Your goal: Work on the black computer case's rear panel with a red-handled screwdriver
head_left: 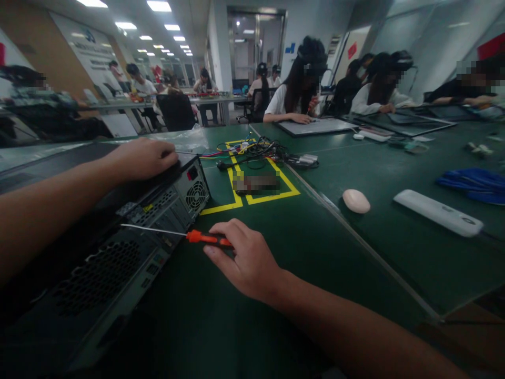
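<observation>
A black computer case (173,192) lies at the left with its back panel of vents, ports and a fan grille facing right. On its top, near the back edge, rests my left hand (145,158); its fingers are bent and a gap shows between them, with nothing visible held. My right hand (250,258) is closed around the orange and black handle of a screwdriver (197,237). The long thin shaft points left across the back panel, its tip in front of the slot area. Whether the tip touches the case I cannot tell.
Beyond the case, yellow tape (272,197) marks the green table, with a tangle of cables (268,150) and a blurred-out item (256,182). Rightward are a pale mouse-shaped object (356,201), a white power strip (437,212) and blue cloth-like material (473,184). Several people work beyond.
</observation>
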Demonstrator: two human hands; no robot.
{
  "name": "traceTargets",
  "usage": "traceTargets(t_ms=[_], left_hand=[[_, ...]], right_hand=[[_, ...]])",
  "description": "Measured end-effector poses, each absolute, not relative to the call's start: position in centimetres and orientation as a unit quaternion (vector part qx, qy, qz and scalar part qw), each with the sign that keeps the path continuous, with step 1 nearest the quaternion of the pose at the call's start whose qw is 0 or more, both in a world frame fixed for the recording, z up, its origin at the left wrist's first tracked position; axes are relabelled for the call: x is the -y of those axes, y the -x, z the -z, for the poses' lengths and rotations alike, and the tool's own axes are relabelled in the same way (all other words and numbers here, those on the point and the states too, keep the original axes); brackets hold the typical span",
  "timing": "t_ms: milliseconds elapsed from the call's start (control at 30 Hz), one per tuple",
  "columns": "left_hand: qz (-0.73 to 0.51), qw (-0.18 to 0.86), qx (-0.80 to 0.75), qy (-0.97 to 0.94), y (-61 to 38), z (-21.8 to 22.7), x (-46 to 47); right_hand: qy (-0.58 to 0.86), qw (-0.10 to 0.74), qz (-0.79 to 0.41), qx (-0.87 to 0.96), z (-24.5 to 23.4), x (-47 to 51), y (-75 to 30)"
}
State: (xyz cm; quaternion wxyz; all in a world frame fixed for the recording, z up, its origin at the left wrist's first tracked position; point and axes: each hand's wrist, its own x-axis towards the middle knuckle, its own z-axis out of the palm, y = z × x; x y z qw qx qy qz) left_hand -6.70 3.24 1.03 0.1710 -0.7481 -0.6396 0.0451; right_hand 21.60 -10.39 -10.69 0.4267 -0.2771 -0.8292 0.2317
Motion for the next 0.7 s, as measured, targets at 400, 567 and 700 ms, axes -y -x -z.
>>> traceTargets(t_ms=[400,567,700], left_hand=[[-0.044,0.184,0.630,0.753,6.77,-1.01,-3.25],[-0.044,0.175,0.631,0.755,6.74,-1.12,-3.26],[-0.056,0.163,0.640,0.749,6.36,-1.33,-3.03]], right_hand=[[0.299,0.360,-0.290,0.835,10.30,10.76,-21.55],[0.298,0.365,-0.279,0.837,10.18,10.88,-21.65],[0.297,0.355,-0.275,0.843,10.15,10.76,-21.65]])
